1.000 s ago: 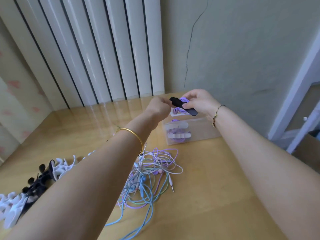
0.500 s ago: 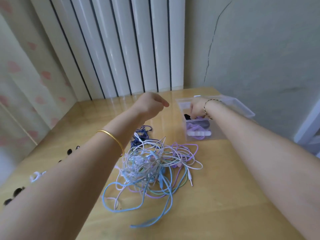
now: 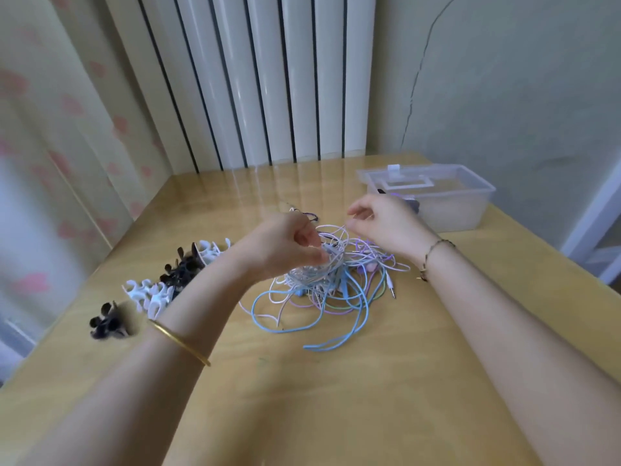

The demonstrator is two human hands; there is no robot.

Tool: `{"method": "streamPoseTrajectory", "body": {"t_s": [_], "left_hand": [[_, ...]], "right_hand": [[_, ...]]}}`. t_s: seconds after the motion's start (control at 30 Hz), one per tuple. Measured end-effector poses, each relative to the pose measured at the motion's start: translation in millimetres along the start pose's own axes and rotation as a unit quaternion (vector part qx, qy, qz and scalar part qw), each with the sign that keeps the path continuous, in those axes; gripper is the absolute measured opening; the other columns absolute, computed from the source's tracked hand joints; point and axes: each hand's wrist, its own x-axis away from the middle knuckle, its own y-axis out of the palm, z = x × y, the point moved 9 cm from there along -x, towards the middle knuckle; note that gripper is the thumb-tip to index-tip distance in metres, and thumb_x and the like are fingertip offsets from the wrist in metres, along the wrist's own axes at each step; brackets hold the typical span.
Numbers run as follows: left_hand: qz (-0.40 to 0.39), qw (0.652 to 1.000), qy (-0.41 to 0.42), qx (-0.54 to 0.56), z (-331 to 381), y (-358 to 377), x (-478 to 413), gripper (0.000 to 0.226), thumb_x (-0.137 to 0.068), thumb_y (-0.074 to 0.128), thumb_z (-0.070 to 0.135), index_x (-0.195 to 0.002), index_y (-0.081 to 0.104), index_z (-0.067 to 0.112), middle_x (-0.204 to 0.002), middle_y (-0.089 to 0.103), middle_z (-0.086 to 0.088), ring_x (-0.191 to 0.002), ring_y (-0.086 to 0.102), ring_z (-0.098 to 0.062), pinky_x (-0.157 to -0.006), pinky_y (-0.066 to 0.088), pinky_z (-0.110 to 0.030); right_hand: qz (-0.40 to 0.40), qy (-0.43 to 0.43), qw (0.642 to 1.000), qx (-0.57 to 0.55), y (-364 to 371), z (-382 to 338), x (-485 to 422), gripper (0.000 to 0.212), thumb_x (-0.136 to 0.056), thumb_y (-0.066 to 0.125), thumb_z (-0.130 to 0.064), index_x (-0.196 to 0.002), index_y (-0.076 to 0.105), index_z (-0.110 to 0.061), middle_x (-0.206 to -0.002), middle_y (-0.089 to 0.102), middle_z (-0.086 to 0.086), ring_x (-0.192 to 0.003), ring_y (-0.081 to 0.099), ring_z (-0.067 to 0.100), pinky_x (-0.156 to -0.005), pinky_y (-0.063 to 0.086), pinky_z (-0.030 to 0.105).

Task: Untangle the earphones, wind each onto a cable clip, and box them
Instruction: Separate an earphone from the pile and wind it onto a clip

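A tangle of earphones in white, blue, purple and green cable lies on the middle of the wooden table. My left hand is curled over the tangle's top, its thumb and fingers pinching white cables. My right hand hovers just right of it, fingers loosely curled, nothing plainly held. A clear plastic box stands at the back right, with a wound earphone on a black clip partly visible inside behind my right hand.
Loose white and black cable clips lie in a row at the left, with a few black ones nearer the table's left edge. Vertical blinds and a cracked wall stand behind the table.
My right hand put the purple earphone wound on a black clip into the box and drew back to the tangle. My left hand came down onto the tangle.
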Motion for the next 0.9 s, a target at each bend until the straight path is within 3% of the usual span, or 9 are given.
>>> {"method": "streamPoseTrajectory", "body": {"t_s": [0.07, 0.13, 0.23, 0.4, 0.47, 0.57, 0.63, 0.73, 0.9], "left_hand": [[0.053, 0.998, 0.019, -0.007, 3, -7, 1, 0.011, -0.083, 0.069, 0.016, -0.091, 0.063, 0.012, -0.079, 0.057, 0.006, -0.065, 0.048, -0.006, -0.054, 0.036, -0.009], [0.101, 0.994, 0.032, -0.013, 7, -13, -2, 0.012, -0.085, 0.065, 0.013, -0.097, 0.063, 0.011, -0.085, 0.059, 0.004, -0.073, 0.051, -0.010, -0.057, 0.037, -0.008], [0.134, 0.991, 0.017, 0.003, 3, -15, -11, 0.033, -0.085, 0.067, 0.017, -0.116, 0.056, 0.008, -0.109, 0.060, -0.007, -0.094, 0.056, -0.020, -0.077, 0.044, -0.023], [0.092, 0.995, -0.012, 0.038, 5, 6, -26, 0.081, -0.074, 0.079, 0.031, -0.139, 0.036, 0.010, -0.123, 0.055, -0.010, -0.112, 0.055, -0.023, -0.098, 0.045, -0.038], [0.078, 0.997, -0.025, 0.012, 4, 14, -31, 0.074, -0.074, 0.079, 0.032, -0.134, 0.041, 0.012, -0.110, 0.059, -0.004, -0.107, 0.057, -0.025, -0.096, 0.045, -0.040], [0.079, 0.995, -0.025, -0.055, 3, 12, -32, 0.040, -0.068, 0.074, 0.042, -0.099, 0.057, 0.026, -0.080, 0.055, 0.010, -0.097, 0.060, -0.026, -0.094, 0.045, -0.045], [0.076, 0.995, -0.038, -0.052, 0, 9, -32, 0.033, -0.060, 0.065, 0.047, -0.086, 0.054, 0.030, -0.083, 0.058, 0.007, -0.097, 0.060, -0.026, -0.094, 0.046, -0.046], [0.089, 0.993, -0.060, -0.052, -9, 4, -30, 0.027, -0.074, 0.072, 0.039, -0.090, 0.052, 0.030, -0.088, 0.057, 0.004, -0.099, 0.059, -0.026, -0.094, 0.046, -0.044], [0.093, 0.993, -0.054, -0.049, -18, -1, -33, 0.025, -0.077, 0.073, 0.024, -0.090, 0.052, 0.024, -0.075, 0.050, 0.010, -0.096, 0.059, -0.029, -0.087, 0.045, -0.039]], "right_hand": [[-0.026, 0.002, 0.998, 0.053, 14, -3, -3, 0.020, -0.087, 0.066, -0.027, -0.102, 0.067, -0.014, -0.098, 0.065, 0.001, -0.093, 0.060, 0.017, -0.086, 0.048, 0.031], [-0.007, -0.007, 0.999, 0.048, 15, -11, -4, 0.006, -0.087, 0.066, -0.022, -0.084, 0.067, -0.017, -0.089, 0.068, 0.001, -0.088, 0.061, 0.018, -0.081, 0.049, 0.031], [0.047, 0.000, 0.981, -0.190, -4, -19, -4, 0.021, -0.089, 0.062, -0.012, -0.069, 0.061, -0.020, -0.074, 0.064, -0.004, -0.073, 0.056, 0.012, -0.069, 0.044, 0.025], [0.038, 0.023, 0.878, -0.476, -24, -35, 1, 0.016, -0.092, 0.056, -0.008, -0.078, 0.061, -0.014, -0.064, 0.062, -0.001, -0.058, 0.057, 0.012, -0.061, 0.048, 0.022], [0.036, 0.035, 0.840, -0.540, -27, -38, 1, 0.017, -0.093, 0.054, -0.006, -0.079, 0.062, -0.010, -0.058, 0.057, 0.000, -0.051, 0.053, 0.013, -0.058, 0.048, 0.024], [0.065, 0.051, 0.817, -0.570, -36, -32, 3, 0.015, -0.093, 0.049, -0.002, -0.084, 0.060, -0.004, -0.050, 0.051, -0.003, -0.043, 0.039, 0.010, -0.046, 0.038, 0.021], [0.085, 0.059, 0.810, -0.577, -44, -24, 5, 0.015, -0.094, 0.047, -0.002, -0.086, 0.060, -0.004, -0.050, 0.044, -0.002, -0.041, 0.032, 0.009, -0.043, 0.029, 0.017], [0.111, 0.069, 0.819, -0.559, -56, -13, 10, 0.018, -0.093, 0.047, -0.002, -0.083, 0.061, -0.006, -0.057, 0.031, 0.000, -0.039, 0.026, 0.009, -0.044, 0.022, 0.017], [0.137, 0.075, 0.850, -0.503, -63, 2, 18, 0.012, -0.093, 0.051, -0.002, -0.085, 0.059, -0.006, -0.057, 0.031, 0.000, -0.037, 0.024, 0.008, -0.040, 0.022, 0.016]]}}
